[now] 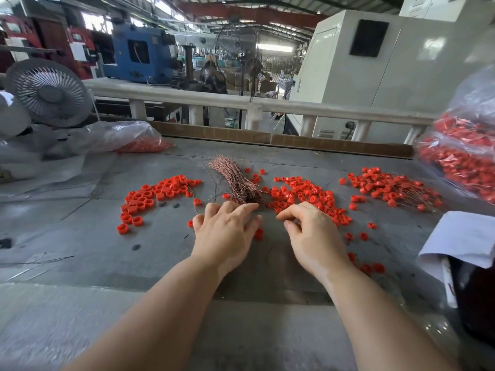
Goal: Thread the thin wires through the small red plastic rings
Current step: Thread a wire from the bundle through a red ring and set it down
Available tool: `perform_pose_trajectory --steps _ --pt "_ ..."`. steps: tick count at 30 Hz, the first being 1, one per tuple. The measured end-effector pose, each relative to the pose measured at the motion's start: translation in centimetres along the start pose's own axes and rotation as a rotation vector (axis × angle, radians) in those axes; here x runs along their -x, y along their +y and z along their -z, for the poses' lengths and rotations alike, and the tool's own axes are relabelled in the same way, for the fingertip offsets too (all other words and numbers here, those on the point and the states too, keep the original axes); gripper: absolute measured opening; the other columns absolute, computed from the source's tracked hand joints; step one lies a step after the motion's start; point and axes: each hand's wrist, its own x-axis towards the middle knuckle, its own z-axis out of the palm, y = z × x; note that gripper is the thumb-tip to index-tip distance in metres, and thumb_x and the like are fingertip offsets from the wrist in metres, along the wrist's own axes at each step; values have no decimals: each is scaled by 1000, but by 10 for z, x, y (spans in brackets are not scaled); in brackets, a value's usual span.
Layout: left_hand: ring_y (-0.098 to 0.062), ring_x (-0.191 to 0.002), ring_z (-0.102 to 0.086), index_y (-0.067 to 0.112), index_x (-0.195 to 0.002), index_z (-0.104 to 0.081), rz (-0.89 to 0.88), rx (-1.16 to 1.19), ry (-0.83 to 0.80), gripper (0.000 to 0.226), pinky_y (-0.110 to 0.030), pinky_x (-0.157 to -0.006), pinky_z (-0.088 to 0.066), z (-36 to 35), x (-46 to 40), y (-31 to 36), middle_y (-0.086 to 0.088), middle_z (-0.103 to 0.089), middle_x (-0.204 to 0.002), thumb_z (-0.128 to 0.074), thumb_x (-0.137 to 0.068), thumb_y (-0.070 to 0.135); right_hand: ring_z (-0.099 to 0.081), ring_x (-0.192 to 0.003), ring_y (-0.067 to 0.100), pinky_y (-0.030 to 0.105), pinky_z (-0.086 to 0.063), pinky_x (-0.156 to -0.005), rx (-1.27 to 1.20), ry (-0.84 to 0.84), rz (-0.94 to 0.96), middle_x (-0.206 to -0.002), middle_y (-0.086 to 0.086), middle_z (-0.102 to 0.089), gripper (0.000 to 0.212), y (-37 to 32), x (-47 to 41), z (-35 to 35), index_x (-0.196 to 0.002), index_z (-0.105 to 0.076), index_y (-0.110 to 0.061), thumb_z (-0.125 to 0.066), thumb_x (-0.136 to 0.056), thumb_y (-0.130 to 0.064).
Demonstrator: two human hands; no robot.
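- Far left: fan [49, 92] and a clear bag [126, 137] with red rings inside, well apart from the hands; probably reserve stock, parked out of the work zone.
- Left of centre on the counter [80, 236]: loose rings [150, 196] spread in an arc, plain, no wire seen in them; likely the unthreaded supply, fanned out for easy picking.
- Centre: wire bundle [235, 183], copper-coloured, lying with its far end splayed and its near end gathered just beyond the left fingertips; placed midway so either hand can draw from it.
- Left hand [227, 231]: palm down, fingers spread and fairly straight, tips touching or just short of the bundle's near end; nothing visibly gripped. Looks like pinning or fanning the wires to free one.
- One ring [258, 233] between the two hands, near the left hand's edge.
- Right hand [313, 231]: fingers curled, thumb and forefinger close together as in a pinch; too fine to tell whether a wire is held.
- Right of centre and far right: more rings [388, 188], many with thin wires trailing; probably finished pieces, pushed aside.
- Right edge: full bag [460, 162] of wired rings; white cloth [466, 236] nearer.
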Motion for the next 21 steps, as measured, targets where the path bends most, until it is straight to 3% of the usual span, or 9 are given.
perform_pose_trajectory --steps 3,8,13,21 --pt "-16 -120 -26 46 -127 -48 -17 -47 -61 40 -34 -88 -9 -1 -1 -1 18 -48 -131 -25 -95 54 -57 -85 18 26 -41 -78 1 4 3 -92 -1 -62 17 -1 0 0 -89 -69 -13 -56 -86 -2" --pt "-17 -109 -41 29 -101 -69 7 62 120 29 -28 -74 -12 6 0 1 11 -64 -108 -43 -96 39 -57 -84 18 29 -42 -79 -14 11 0 -90 -1 -61 17 -2 0 1 -87 -69 -13 -57 -85 -1" --pt "-16 -97 -49 23 -89 -74 -132 222 158 12 -31 -88 -35 13 8 9 9 -70 -96 -62 -86 24 -56 -82 16 25 -41 -76 -34 24 1 -88 -2 -61 16 -3 1 1 -87 -70 -13 -59 -84 -1" --pt "-14 -92 -56 18 -93 -75 -292 302 62 16 -18 -82 -37 15 15 17 6 -68 -94 -65 -83 10 -57 -82 13 24 -44 -78 -90 -7 -16 -89 -3 -64 15 -5 1 2 -90 -70 -15 -59 -87 -6"
